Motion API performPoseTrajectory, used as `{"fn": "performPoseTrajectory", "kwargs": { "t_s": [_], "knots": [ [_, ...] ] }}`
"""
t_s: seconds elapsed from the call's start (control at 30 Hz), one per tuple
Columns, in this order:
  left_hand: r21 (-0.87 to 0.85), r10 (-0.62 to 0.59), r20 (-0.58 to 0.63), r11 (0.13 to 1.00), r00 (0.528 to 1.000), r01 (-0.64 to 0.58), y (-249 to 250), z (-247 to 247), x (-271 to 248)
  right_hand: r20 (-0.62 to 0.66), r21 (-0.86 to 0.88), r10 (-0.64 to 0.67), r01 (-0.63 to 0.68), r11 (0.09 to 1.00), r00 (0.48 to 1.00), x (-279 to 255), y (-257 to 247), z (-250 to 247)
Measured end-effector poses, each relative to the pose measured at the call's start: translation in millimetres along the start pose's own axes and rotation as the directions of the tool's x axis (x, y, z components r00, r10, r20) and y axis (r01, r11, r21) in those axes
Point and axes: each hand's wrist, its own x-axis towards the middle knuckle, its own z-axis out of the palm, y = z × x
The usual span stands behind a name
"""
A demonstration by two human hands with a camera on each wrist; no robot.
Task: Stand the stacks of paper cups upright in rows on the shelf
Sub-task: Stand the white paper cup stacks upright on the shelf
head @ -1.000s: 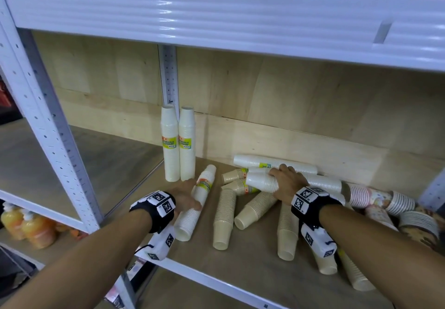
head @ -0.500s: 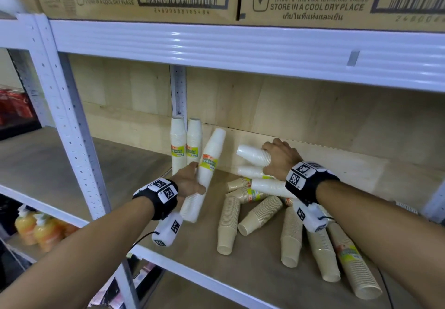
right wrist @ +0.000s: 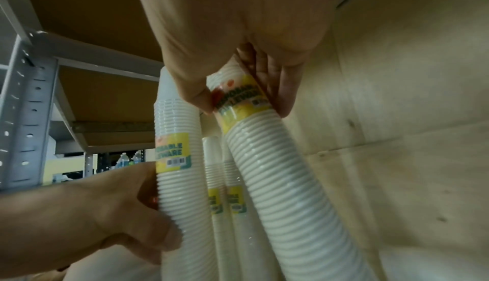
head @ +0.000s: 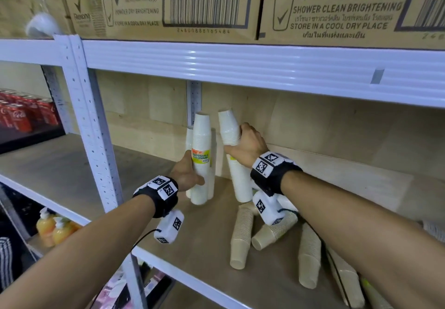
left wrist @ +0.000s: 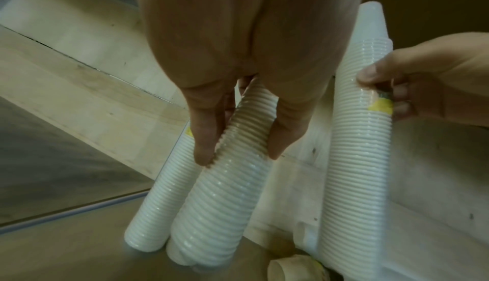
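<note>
Far left: red drink cans [head: 22, 112] sit on a neighbouring shelf; orange pump bottles [head: 51, 229] stand on a lower level beside the white perforated upright [head: 90, 125].
Above: cardboard Rexona boxes [head: 178, 5] rest on the top shelf, over the white beam [head: 240, 67].
Left hand [head: 186, 176]: its grip is wrapped round a white cup stack [head: 201, 157] just below the yellow label, thumb on the near side, fingers on the far side in the left wrist view.
Left-held stack: close to upright, its wide end down at the shelf board [head: 204, 243]; whether it touches the board I cannot tell.
Behind it: standing white stacks [head: 189, 140] at the back wall, just beside the rear post, largely hidden by the held one.
Right hand [head: 248, 145]: its grip is clasped on a second white stack [head: 232, 154] around the label, thumb and fingers on opposite sides in the right wrist view.
Right-held stack: tilted, narrow top leaning left toward the other stack, wide end low near the board, just to the right of the left-held one, the two apart.
Right, lying: tan cup stacks [head: 240, 236] lie on their sides on the board below the right forearm, fanned toward the front edge.
</note>
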Motion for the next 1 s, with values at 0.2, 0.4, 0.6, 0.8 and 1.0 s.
{"fn": "performPoseTrajectory", "kwargs": {
  "t_s": [0.2,0.4,0.6,0.8,1.0],
  "knots": [
    [0.038,-0.042,-0.005,0.998,0.999,0.043,-21.6,-3.3,-2.0,0.105,0.147,0.100,-0.115,0.983,0.989,-6.6,-9.6,36.3],
    [0.067,-0.071,-0.009,0.995,0.997,0.072,-43.7,6.7,-3.7,0.220,0.232,0.155,-0.206,0.951,0.963,-13.5,-3.2,64.5],
    [0.050,-0.104,0.005,0.993,0.995,0.104,-55.1,20.2,-4.4,0.256,0.252,0.163,-0.229,0.940,0.953,-20.2,0.5,76.5],
    [0.045,-0.099,0.018,0.994,0.995,0.099,-55.8,19.0,-8.7,0.277,0.262,0.145,-0.220,0.940,0.950,-18.6,0.2,74.8],
    [0.030,-0.027,0.036,0.999,0.999,0.026,-29.9,-4.3,-5.8,0.257,0.260,0.096,-0.165,0.951,0.962,-9.2,-6.5,60.5]
  ]
}}
